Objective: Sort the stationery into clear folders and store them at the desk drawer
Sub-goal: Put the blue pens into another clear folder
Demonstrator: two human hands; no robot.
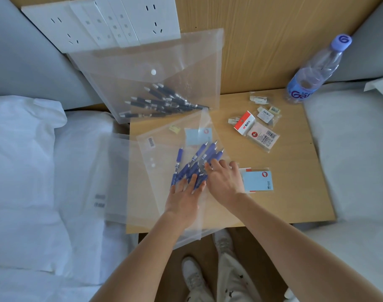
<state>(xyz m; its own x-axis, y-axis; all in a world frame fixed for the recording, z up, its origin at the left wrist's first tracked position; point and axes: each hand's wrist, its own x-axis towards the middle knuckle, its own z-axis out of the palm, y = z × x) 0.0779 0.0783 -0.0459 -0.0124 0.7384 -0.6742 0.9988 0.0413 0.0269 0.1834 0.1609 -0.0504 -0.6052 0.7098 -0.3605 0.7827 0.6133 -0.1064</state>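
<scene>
Our left hand [184, 190] lies flat, fingers spread, pressing a glossy clear folder [164, 182] over slim blue pens [194, 164] on the wood-grain desk [295, 182]. Our right hand [224, 182] curls onto the pens; its grip we cannot tell. A smooth blue sticky-note pad [259, 182] lies just beside it.

- A small wooden table [295, 192] between two white beds.
- On it: two clear folders, one with black pens [155, 83], one with blue pens [164, 203].
- Packaged erasers [259, 131], a blue sticky-note pad [259, 182], a water bottle [316, 70].
</scene>
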